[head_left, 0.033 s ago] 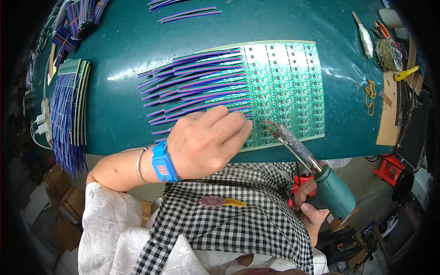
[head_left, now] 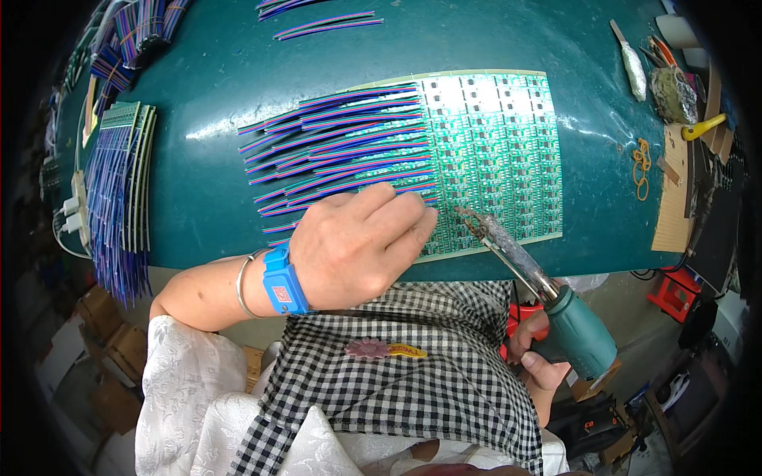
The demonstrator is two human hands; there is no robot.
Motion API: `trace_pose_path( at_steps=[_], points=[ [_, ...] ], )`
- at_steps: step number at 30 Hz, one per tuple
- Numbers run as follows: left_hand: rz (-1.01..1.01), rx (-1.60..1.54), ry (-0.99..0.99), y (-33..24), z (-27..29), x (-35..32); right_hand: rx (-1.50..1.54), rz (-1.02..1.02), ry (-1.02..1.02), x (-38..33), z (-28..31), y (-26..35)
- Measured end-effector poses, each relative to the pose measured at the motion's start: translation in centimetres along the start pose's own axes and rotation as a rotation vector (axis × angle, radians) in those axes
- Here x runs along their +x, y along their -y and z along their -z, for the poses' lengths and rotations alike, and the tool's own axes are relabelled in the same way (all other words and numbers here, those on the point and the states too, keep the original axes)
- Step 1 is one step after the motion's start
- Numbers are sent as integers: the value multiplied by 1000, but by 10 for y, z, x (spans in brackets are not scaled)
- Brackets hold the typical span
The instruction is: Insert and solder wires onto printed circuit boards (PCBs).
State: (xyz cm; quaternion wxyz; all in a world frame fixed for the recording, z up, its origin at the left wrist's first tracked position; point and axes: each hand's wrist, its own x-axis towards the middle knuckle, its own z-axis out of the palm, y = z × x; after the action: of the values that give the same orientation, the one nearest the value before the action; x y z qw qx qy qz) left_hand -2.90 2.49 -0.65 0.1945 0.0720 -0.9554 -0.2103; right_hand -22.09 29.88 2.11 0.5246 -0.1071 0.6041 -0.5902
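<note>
A panel of green circuit boards [head_left: 496,159] lies on the table, with rows of blue, red and green ribbon wires [head_left: 341,143] along its left part. My left hand [head_left: 357,242] rests over the lower rows, its fingers pinched together at the wire ends; what they hold is hidden beneath them. A blue strap [head_left: 283,279] and a metal bangle circle that wrist. My right hand [head_left: 536,357] grips a soldering iron [head_left: 583,333] by its green handle, partly hidden behind it. Its tip points up and left, just right of my left fingertips, over the panel.
Wired board panels [head_left: 119,182] are stacked at the table's left, beside a white power strip [head_left: 75,210]. Bundled wires [head_left: 143,32] lie far left, loose wires [head_left: 329,25] at the back. Rubber bands [head_left: 640,168], a wrapped blade [head_left: 631,67] and a yellow-handled tool [head_left: 704,127] are right.
</note>
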Motion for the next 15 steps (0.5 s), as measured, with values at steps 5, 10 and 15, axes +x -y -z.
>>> trace_pose_path(
  at_steps=[5, 10, 15],
  points=[
    [-15, 20, -17, 3, 0, 2, -45, 0, 35, 4, 7, -7],
    [-35, 49, -8, 2, 0, 2, -207, 83, 71, 6, 18, -29],
    [-36, 58, -8, 2, 0, 1, -57, 64, 52, 7, 8, -15]
  ],
)
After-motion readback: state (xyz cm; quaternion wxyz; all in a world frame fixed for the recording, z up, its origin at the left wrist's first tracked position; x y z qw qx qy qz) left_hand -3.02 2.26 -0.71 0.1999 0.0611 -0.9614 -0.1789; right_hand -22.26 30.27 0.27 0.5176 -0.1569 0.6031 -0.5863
